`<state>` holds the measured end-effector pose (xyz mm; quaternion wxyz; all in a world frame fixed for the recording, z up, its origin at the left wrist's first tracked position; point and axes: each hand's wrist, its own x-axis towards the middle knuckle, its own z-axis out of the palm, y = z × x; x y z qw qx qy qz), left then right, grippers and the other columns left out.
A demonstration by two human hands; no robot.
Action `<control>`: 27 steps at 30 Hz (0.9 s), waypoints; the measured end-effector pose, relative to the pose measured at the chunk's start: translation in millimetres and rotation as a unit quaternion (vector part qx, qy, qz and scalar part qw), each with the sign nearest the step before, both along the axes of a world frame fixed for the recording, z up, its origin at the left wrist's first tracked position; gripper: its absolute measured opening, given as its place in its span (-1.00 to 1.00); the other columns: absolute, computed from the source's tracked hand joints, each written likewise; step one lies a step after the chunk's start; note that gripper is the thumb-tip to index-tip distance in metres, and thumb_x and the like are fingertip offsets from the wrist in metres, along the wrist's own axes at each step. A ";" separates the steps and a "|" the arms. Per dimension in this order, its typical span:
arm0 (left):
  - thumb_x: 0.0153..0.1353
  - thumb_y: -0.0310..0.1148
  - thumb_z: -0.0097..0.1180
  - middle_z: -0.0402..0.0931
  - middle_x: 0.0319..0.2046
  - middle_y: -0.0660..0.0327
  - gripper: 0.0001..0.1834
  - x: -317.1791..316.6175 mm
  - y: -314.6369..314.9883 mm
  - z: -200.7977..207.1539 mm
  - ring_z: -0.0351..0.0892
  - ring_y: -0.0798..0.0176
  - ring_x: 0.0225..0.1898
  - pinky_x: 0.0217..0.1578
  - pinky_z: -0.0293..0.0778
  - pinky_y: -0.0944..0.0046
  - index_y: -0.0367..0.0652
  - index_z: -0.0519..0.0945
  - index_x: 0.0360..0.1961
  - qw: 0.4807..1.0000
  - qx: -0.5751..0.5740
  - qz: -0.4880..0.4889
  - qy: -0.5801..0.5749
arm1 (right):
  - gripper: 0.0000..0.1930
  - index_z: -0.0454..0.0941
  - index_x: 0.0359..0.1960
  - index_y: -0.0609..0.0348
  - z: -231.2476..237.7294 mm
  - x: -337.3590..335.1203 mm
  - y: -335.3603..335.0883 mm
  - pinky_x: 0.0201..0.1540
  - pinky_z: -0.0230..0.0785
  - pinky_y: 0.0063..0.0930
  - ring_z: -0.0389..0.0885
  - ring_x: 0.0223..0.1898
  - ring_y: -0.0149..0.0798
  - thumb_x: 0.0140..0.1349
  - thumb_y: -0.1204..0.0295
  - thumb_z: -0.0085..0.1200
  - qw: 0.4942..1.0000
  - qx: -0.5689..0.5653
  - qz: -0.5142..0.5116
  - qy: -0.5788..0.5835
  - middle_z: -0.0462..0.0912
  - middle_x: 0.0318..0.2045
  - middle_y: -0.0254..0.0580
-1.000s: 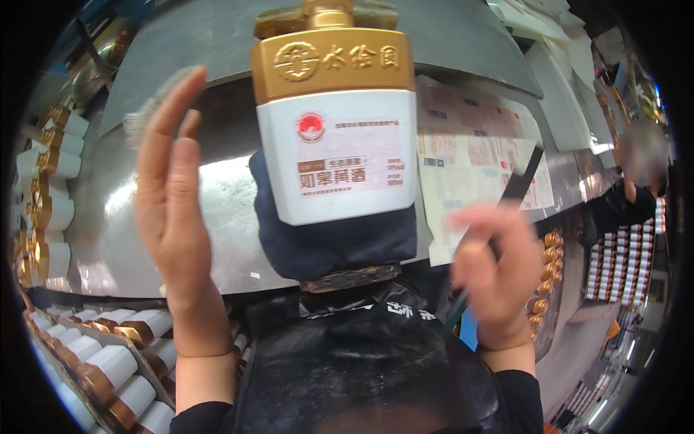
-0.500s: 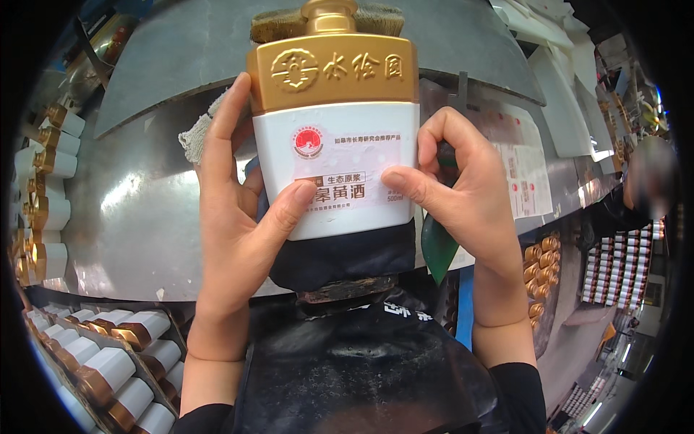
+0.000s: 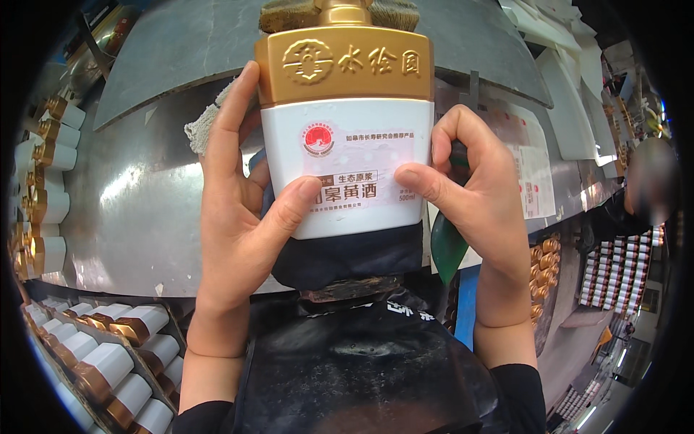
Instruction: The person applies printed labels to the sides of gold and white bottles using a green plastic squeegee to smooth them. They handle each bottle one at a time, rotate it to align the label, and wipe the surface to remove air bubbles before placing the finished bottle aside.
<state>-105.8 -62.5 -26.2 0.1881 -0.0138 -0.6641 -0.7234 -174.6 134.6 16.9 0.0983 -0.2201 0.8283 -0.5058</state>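
Note:
A flat-sided white bottle with a gold embossed shoulder and gold neck lies face up, its base toward me, on a dark cloth pad. A thin pinkish label film with a red round emblem covers part of its white face, with small bumps under it. My left hand grips the bottle's left side, thumb on the lower label. My right hand holds the right side, thumb pressing near the label's lower right edge, fingers curled. A green pointed flat piece shows beneath the right hand; whether that hand holds it is unclear.
A whitish knitted cloth lies left of the bottle, and a bristled brush-like block behind its neck. Printed label sheets lie at the right. Gold-and-white bottles fill crates at lower left; more line the table's left edge.
The bottle has shifted slightly to the right, with both hands moving along with it. Both thumbs stay on the label, and the grip looks unchanged.

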 end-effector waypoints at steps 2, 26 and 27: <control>0.07 -0.37 0.22 0.16 0.28 -0.04 -0.10 -0.1 -1.5 -0.1 0.23 0.10 0.28 0.25 0.21 0.15 -0.27 0.02 0.39 1.000 -0.003 -0.007 0.008 | -0.62 0.27 -0.47 0.09 1.5 0.1 0.3 -0.46 0.11 -0.80 0.25 -0.50 -0.67 0.10 0.34 0.34 1.000 -0.004 0.002 -0.007 0.34 -0.57 -0.52; -0.05 -0.39 0.28 0.07 0.32 -0.05 0.07 1.1 -6.1 -6.5 0.15 0.05 0.33 0.27 0.23 0.10 -0.23 -0.11 0.43 0.998 0.027 -0.051 0.006 | -0.66 0.50 -0.05 0.28 22.3 -15.0 45.9 -0.09 0.41 -0.64 0.57 -0.15 -0.40 0.15 0.48 0.24 0.989 -0.104 -0.046 0.095 0.59 -0.17 -0.22; -0.05 -0.40 0.28 0.07 0.31 -0.06 0.07 1.4 -6.3 -6.5 0.15 0.05 0.33 0.27 0.23 0.10 -0.23 -0.11 0.43 0.998 0.037 -0.053 0.001 | -0.64 0.52 -0.08 0.27 27.0 -7.3 40.0 -0.10 0.42 -0.64 0.58 -0.16 -0.41 0.07 0.52 0.30 0.985 -0.084 -0.035 0.149 0.60 -0.19 -0.23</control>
